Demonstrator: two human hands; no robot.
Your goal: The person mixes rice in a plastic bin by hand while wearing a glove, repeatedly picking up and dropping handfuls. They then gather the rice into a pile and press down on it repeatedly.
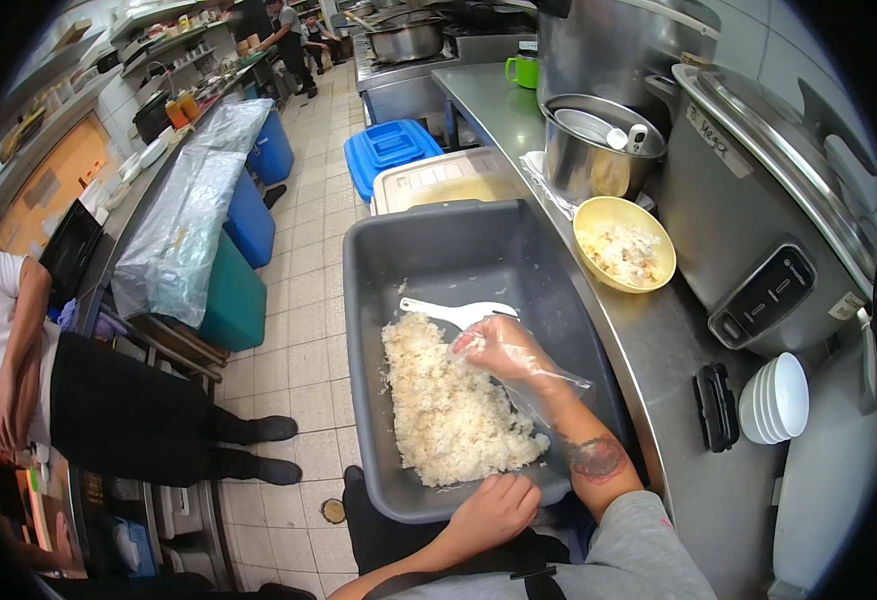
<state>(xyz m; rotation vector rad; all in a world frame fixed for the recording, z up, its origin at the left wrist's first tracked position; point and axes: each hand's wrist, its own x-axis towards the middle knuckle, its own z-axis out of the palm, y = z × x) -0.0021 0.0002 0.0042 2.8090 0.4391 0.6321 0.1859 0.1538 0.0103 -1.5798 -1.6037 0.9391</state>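
Note:
A large grey tub (548,240) holds a heap of cooked rice (458,405). Over the rice's upper right side is my right hand (498,347), in a clear plastic glove, its fingers curled together; a little rice seems to show at the fingertips. A white paddle (458,312) lies in the tub just beyond that hand. My bare left hand (498,508) rests on the tub's near rim with its fingers bent over the edge.
On the steel counter (613,320) at the right stand a yellow bowl (624,244) with rice, a steel pot (598,150), a large cooker (758,200) and stacked white bowls (783,398). A person (128,400) stands at the left. Blue lid (393,150) lies beyond the tub.

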